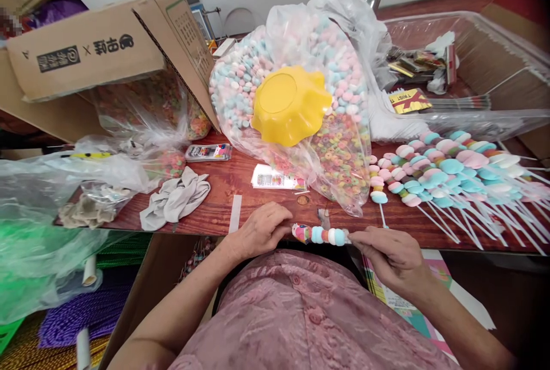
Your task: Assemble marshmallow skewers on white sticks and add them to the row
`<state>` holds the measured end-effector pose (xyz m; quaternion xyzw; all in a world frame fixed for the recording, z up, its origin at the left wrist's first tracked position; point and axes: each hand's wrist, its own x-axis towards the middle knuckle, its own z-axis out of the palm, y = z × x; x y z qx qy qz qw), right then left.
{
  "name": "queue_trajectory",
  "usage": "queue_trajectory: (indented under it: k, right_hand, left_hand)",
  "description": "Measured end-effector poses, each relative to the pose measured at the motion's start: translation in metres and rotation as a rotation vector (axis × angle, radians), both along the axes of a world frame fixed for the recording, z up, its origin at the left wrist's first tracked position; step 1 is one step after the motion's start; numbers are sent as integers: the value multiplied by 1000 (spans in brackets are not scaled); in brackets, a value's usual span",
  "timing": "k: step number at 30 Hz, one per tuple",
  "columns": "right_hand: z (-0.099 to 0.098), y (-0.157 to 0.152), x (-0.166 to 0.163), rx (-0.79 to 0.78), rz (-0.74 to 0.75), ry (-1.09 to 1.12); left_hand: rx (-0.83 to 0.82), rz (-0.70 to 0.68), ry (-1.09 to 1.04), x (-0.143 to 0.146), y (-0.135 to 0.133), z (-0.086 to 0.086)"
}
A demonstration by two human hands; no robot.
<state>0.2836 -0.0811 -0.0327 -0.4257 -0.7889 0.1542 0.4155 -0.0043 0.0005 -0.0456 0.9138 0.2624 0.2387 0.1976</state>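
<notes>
A marshmallow skewer in a clear wrapper with a printed end lies level in front of me, just off the table's front edge. At its left, my left hand has its fingers curled around the printed end. My right hand pinches the other end, where the stick and wrapper gather; the fingers hide most of the stick. Blue, white and orange pieces show through the wrapper. Beyond it, a stack of printed wrappers rests on the table.
Many marshmallow skewers are piled at right. Behind stand a large bag of marshmallows and cereal rings, topped by a yellow scalloped bowl, and a clear plastic tub. A cardboard box and grey cloth are left.
</notes>
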Motion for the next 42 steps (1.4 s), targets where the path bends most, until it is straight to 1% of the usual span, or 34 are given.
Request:
queue_trajectory:
  k: [2,6,8,10,14,18,20,22,24,26,29,30,32,34,35,37,39,42]
  right_hand:
    - [0,1,-1,24,-3,-49]
    - [1,3,-8,90,-22,-87]
    - [2,4,-10,120,-34,-99]
    - [3,6,-10,111,-27,-115]
    - [10,16,-5,28,36,-198]
    - [27,27,-6,2,164,-255]
    - [34,31,-9,13,223,-280]
    - [37,34,-14,91,208,-345]
    - [35,37,-16,206,118,-414]
    - [30,40,-17,272,27,-415]
    - [21,42,-15,249,-37,-317]
    - [19,42,-15,230,-44,-294]
    - [15,42,-17,206,-46,-272]
    - [11,41,-20,174,-20,-254]
    - [9,41,-22,156,-6,-239]
    - [6,41,-26,125,4,-208]
    - [4,41,-29,138,-2,-233]
    - [6,42,-34,283,18,-387]
  left_hand:
    - [-36,-11,80,1,0,3]
    - [-64,-77,220,6,2,8]
    - [-66,-53,260,10,3,10]
    - [-43,-29,291,13,3,10]
    - [-3,-11,360,19,4,8]
    - [3,-35,377,25,7,5]
    - [1,-36,370,29,9,4]
    - [-17,-10,354,32,11,4]
    - [-50,18,336,35,12,6]
    - [-89,22,330,36,12,10]
    - [-82,36,360,34,11,19]
    - [-59,67,392,33,11,21]
    - [-10,171,485,31,13,26]
    - [-3,249,565,28,16,28]
    - [-18,263,578,27,16,28]
    - [-80,235,554,26,16,28]
    - [-172,159,499,27,15,27]
    - [-318,46,425,31,14,28]
